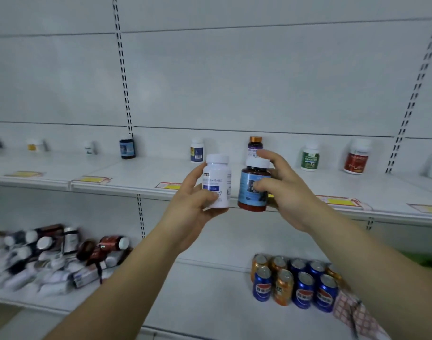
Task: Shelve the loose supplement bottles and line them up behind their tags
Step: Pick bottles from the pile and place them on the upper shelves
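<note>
My left hand [190,204] grips a white bottle [217,181] with a white cap and a blue label band, held upright before the upper shelf [141,173]. My right hand [283,190] grips a brown bottle [254,187] with a blue label and white cap, side by side with the white one. Single bottles stand along the back of the shelf: a dark blue one [127,146], a white one [197,150], an orange-capped one [255,144], a green-labelled one [310,157] and a red-labelled one [356,158]. Yellow price tags [93,179] lie along the shelf's front edge.
A heap of loose bottles [53,256] lies on the lower shelf at left. Several blue and orange soda cans [296,283] stand on the lower shelf at right. Slotted uprights [122,69] run up the white back panel.
</note>
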A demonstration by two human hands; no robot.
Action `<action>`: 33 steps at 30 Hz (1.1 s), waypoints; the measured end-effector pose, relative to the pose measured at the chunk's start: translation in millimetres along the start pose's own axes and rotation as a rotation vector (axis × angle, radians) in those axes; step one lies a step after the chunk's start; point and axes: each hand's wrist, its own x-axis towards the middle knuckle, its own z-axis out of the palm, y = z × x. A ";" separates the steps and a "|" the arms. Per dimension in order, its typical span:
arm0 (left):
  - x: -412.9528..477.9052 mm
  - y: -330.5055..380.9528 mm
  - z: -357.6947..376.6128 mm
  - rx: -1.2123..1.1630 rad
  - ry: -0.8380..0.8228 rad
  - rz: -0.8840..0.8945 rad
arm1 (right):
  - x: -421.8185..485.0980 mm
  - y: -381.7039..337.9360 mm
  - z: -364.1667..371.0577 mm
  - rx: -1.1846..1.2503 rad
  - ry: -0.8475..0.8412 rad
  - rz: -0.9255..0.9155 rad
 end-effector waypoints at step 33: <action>144.0 130.8 -344.3 0.851 0.153 -0.087 | 256.4 45.8 298.2 -0.481 -0.095 -0.065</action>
